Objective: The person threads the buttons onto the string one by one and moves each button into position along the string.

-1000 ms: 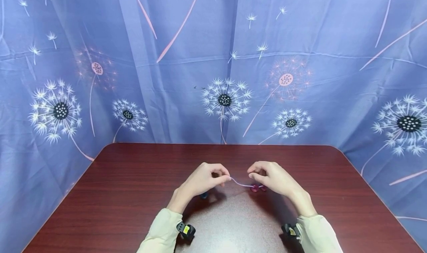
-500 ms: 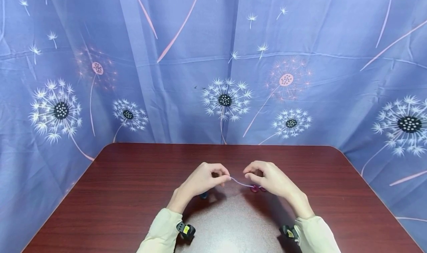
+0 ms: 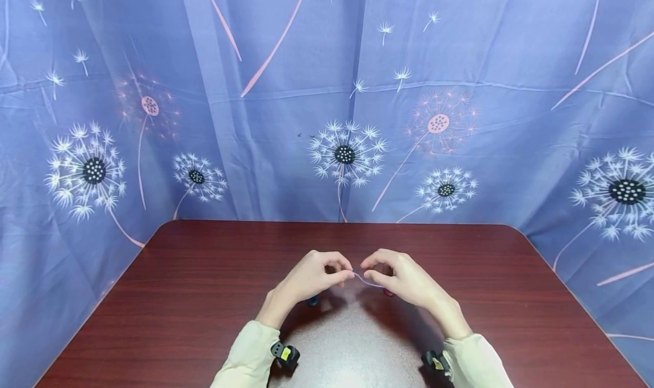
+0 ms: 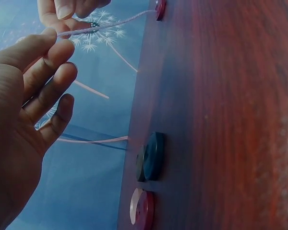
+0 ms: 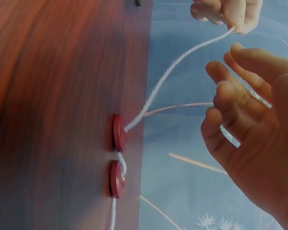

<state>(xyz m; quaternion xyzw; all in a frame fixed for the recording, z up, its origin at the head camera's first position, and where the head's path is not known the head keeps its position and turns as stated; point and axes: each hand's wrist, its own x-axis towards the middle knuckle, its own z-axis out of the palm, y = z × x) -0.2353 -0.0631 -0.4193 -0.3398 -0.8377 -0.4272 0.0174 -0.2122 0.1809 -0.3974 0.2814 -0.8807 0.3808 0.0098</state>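
My left hand [image 3: 309, 275] pinches one end of a pale cord [image 5: 170, 69] between thumb and index finger, above the table. From there the cord droops to the tabletop and runs through two red buttons, an upper one [image 5: 119, 132] and a lower one [image 5: 116, 179] in the right wrist view. Both stand out from the wood, with cord continuing beyond them. Close to the left fingertips is my right hand [image 3: 406, 279], its fingers loosely bent and apart, with nothing between them. In the head view it mostly covers the red buttons.
Under the left hand lie more buttons: a blue one [image 4: 155, 155] beside a dark one [image 4: 140, 164], and a red one [image 4: 145, 211] against a pale pink one [image 4: 134, 206]. The brown wooden table [image 3: 204, 297] ends at a blue dandelion-print curtain [image 3: 276, 149].
My right hand has moved left toward the left fingertips, passing over the red buttons. The left hand stays in place, still pinching the cord's end.
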